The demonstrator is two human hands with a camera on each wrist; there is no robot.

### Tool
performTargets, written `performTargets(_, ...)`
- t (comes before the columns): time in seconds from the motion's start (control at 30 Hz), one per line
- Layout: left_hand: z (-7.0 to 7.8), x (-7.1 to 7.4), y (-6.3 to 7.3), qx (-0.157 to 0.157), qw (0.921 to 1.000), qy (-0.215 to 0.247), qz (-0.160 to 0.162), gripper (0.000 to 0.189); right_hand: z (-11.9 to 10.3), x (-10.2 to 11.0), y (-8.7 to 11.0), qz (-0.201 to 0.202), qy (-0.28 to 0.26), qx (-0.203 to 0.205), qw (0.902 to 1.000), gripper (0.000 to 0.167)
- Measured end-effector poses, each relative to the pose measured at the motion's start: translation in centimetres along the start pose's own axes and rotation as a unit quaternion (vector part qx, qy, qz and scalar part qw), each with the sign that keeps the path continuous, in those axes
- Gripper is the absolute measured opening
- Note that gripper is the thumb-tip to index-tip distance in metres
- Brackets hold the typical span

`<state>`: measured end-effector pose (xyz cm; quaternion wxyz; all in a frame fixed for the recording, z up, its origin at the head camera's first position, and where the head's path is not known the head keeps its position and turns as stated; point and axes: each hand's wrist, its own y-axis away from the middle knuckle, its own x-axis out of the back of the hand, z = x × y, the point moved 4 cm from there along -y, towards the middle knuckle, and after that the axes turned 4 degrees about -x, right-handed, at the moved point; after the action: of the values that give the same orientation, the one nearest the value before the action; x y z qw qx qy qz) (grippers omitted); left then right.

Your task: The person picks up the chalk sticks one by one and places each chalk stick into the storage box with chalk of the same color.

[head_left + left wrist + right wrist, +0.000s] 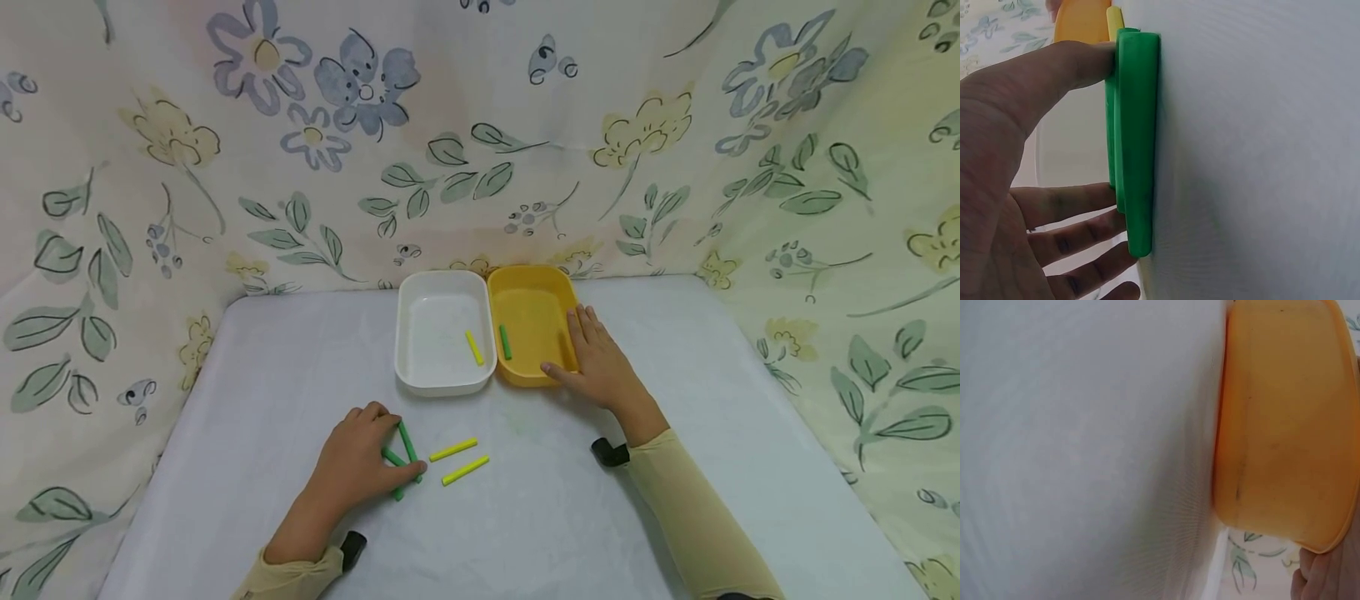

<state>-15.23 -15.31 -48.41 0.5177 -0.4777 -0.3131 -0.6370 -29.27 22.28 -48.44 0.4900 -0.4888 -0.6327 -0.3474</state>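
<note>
My left hand point(360, 458) bends over a small group of green sticks on the table. Its thumb and forefinger pinch one green stick point(407, 440) by its two ends; another green stick point(1140, 137) lies nearest the camera in the left wrist view. Just right of the thumb lie two yellow sticks, an upper yellow stick point(453, 450) and a lower yellow stick point(466, 470). My right hand point(596, 358) rests with straight fingers on the right rim of the yellow tray point(534, 279), thumb at its front corner.
Left of the yellow tray, side by side with it, stands a white tray point(442, 387) holding one yellow stick point(474, 347). Inside the yellow tray lies one green stick point(506, 342). A flowered curtain point(465, 208) hangs behind the white-covered table point(540, 517).
</note>
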Motion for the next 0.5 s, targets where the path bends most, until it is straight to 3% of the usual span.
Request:
performTargets(0.23,0.0,0.5,0.4,-0.014,0.9997,0.007,0.021,0.075,-0.2,0.0,0.1,-0.006,0.001,-0.002,1.0,0.115)
performTargets(0.5,0.7,1.7,0.6,-0.042,0.9968,0.009,0.067,0.077,-0.1,0.1,0.1,-0.005,0.001,-0.003,1.0,0.115)
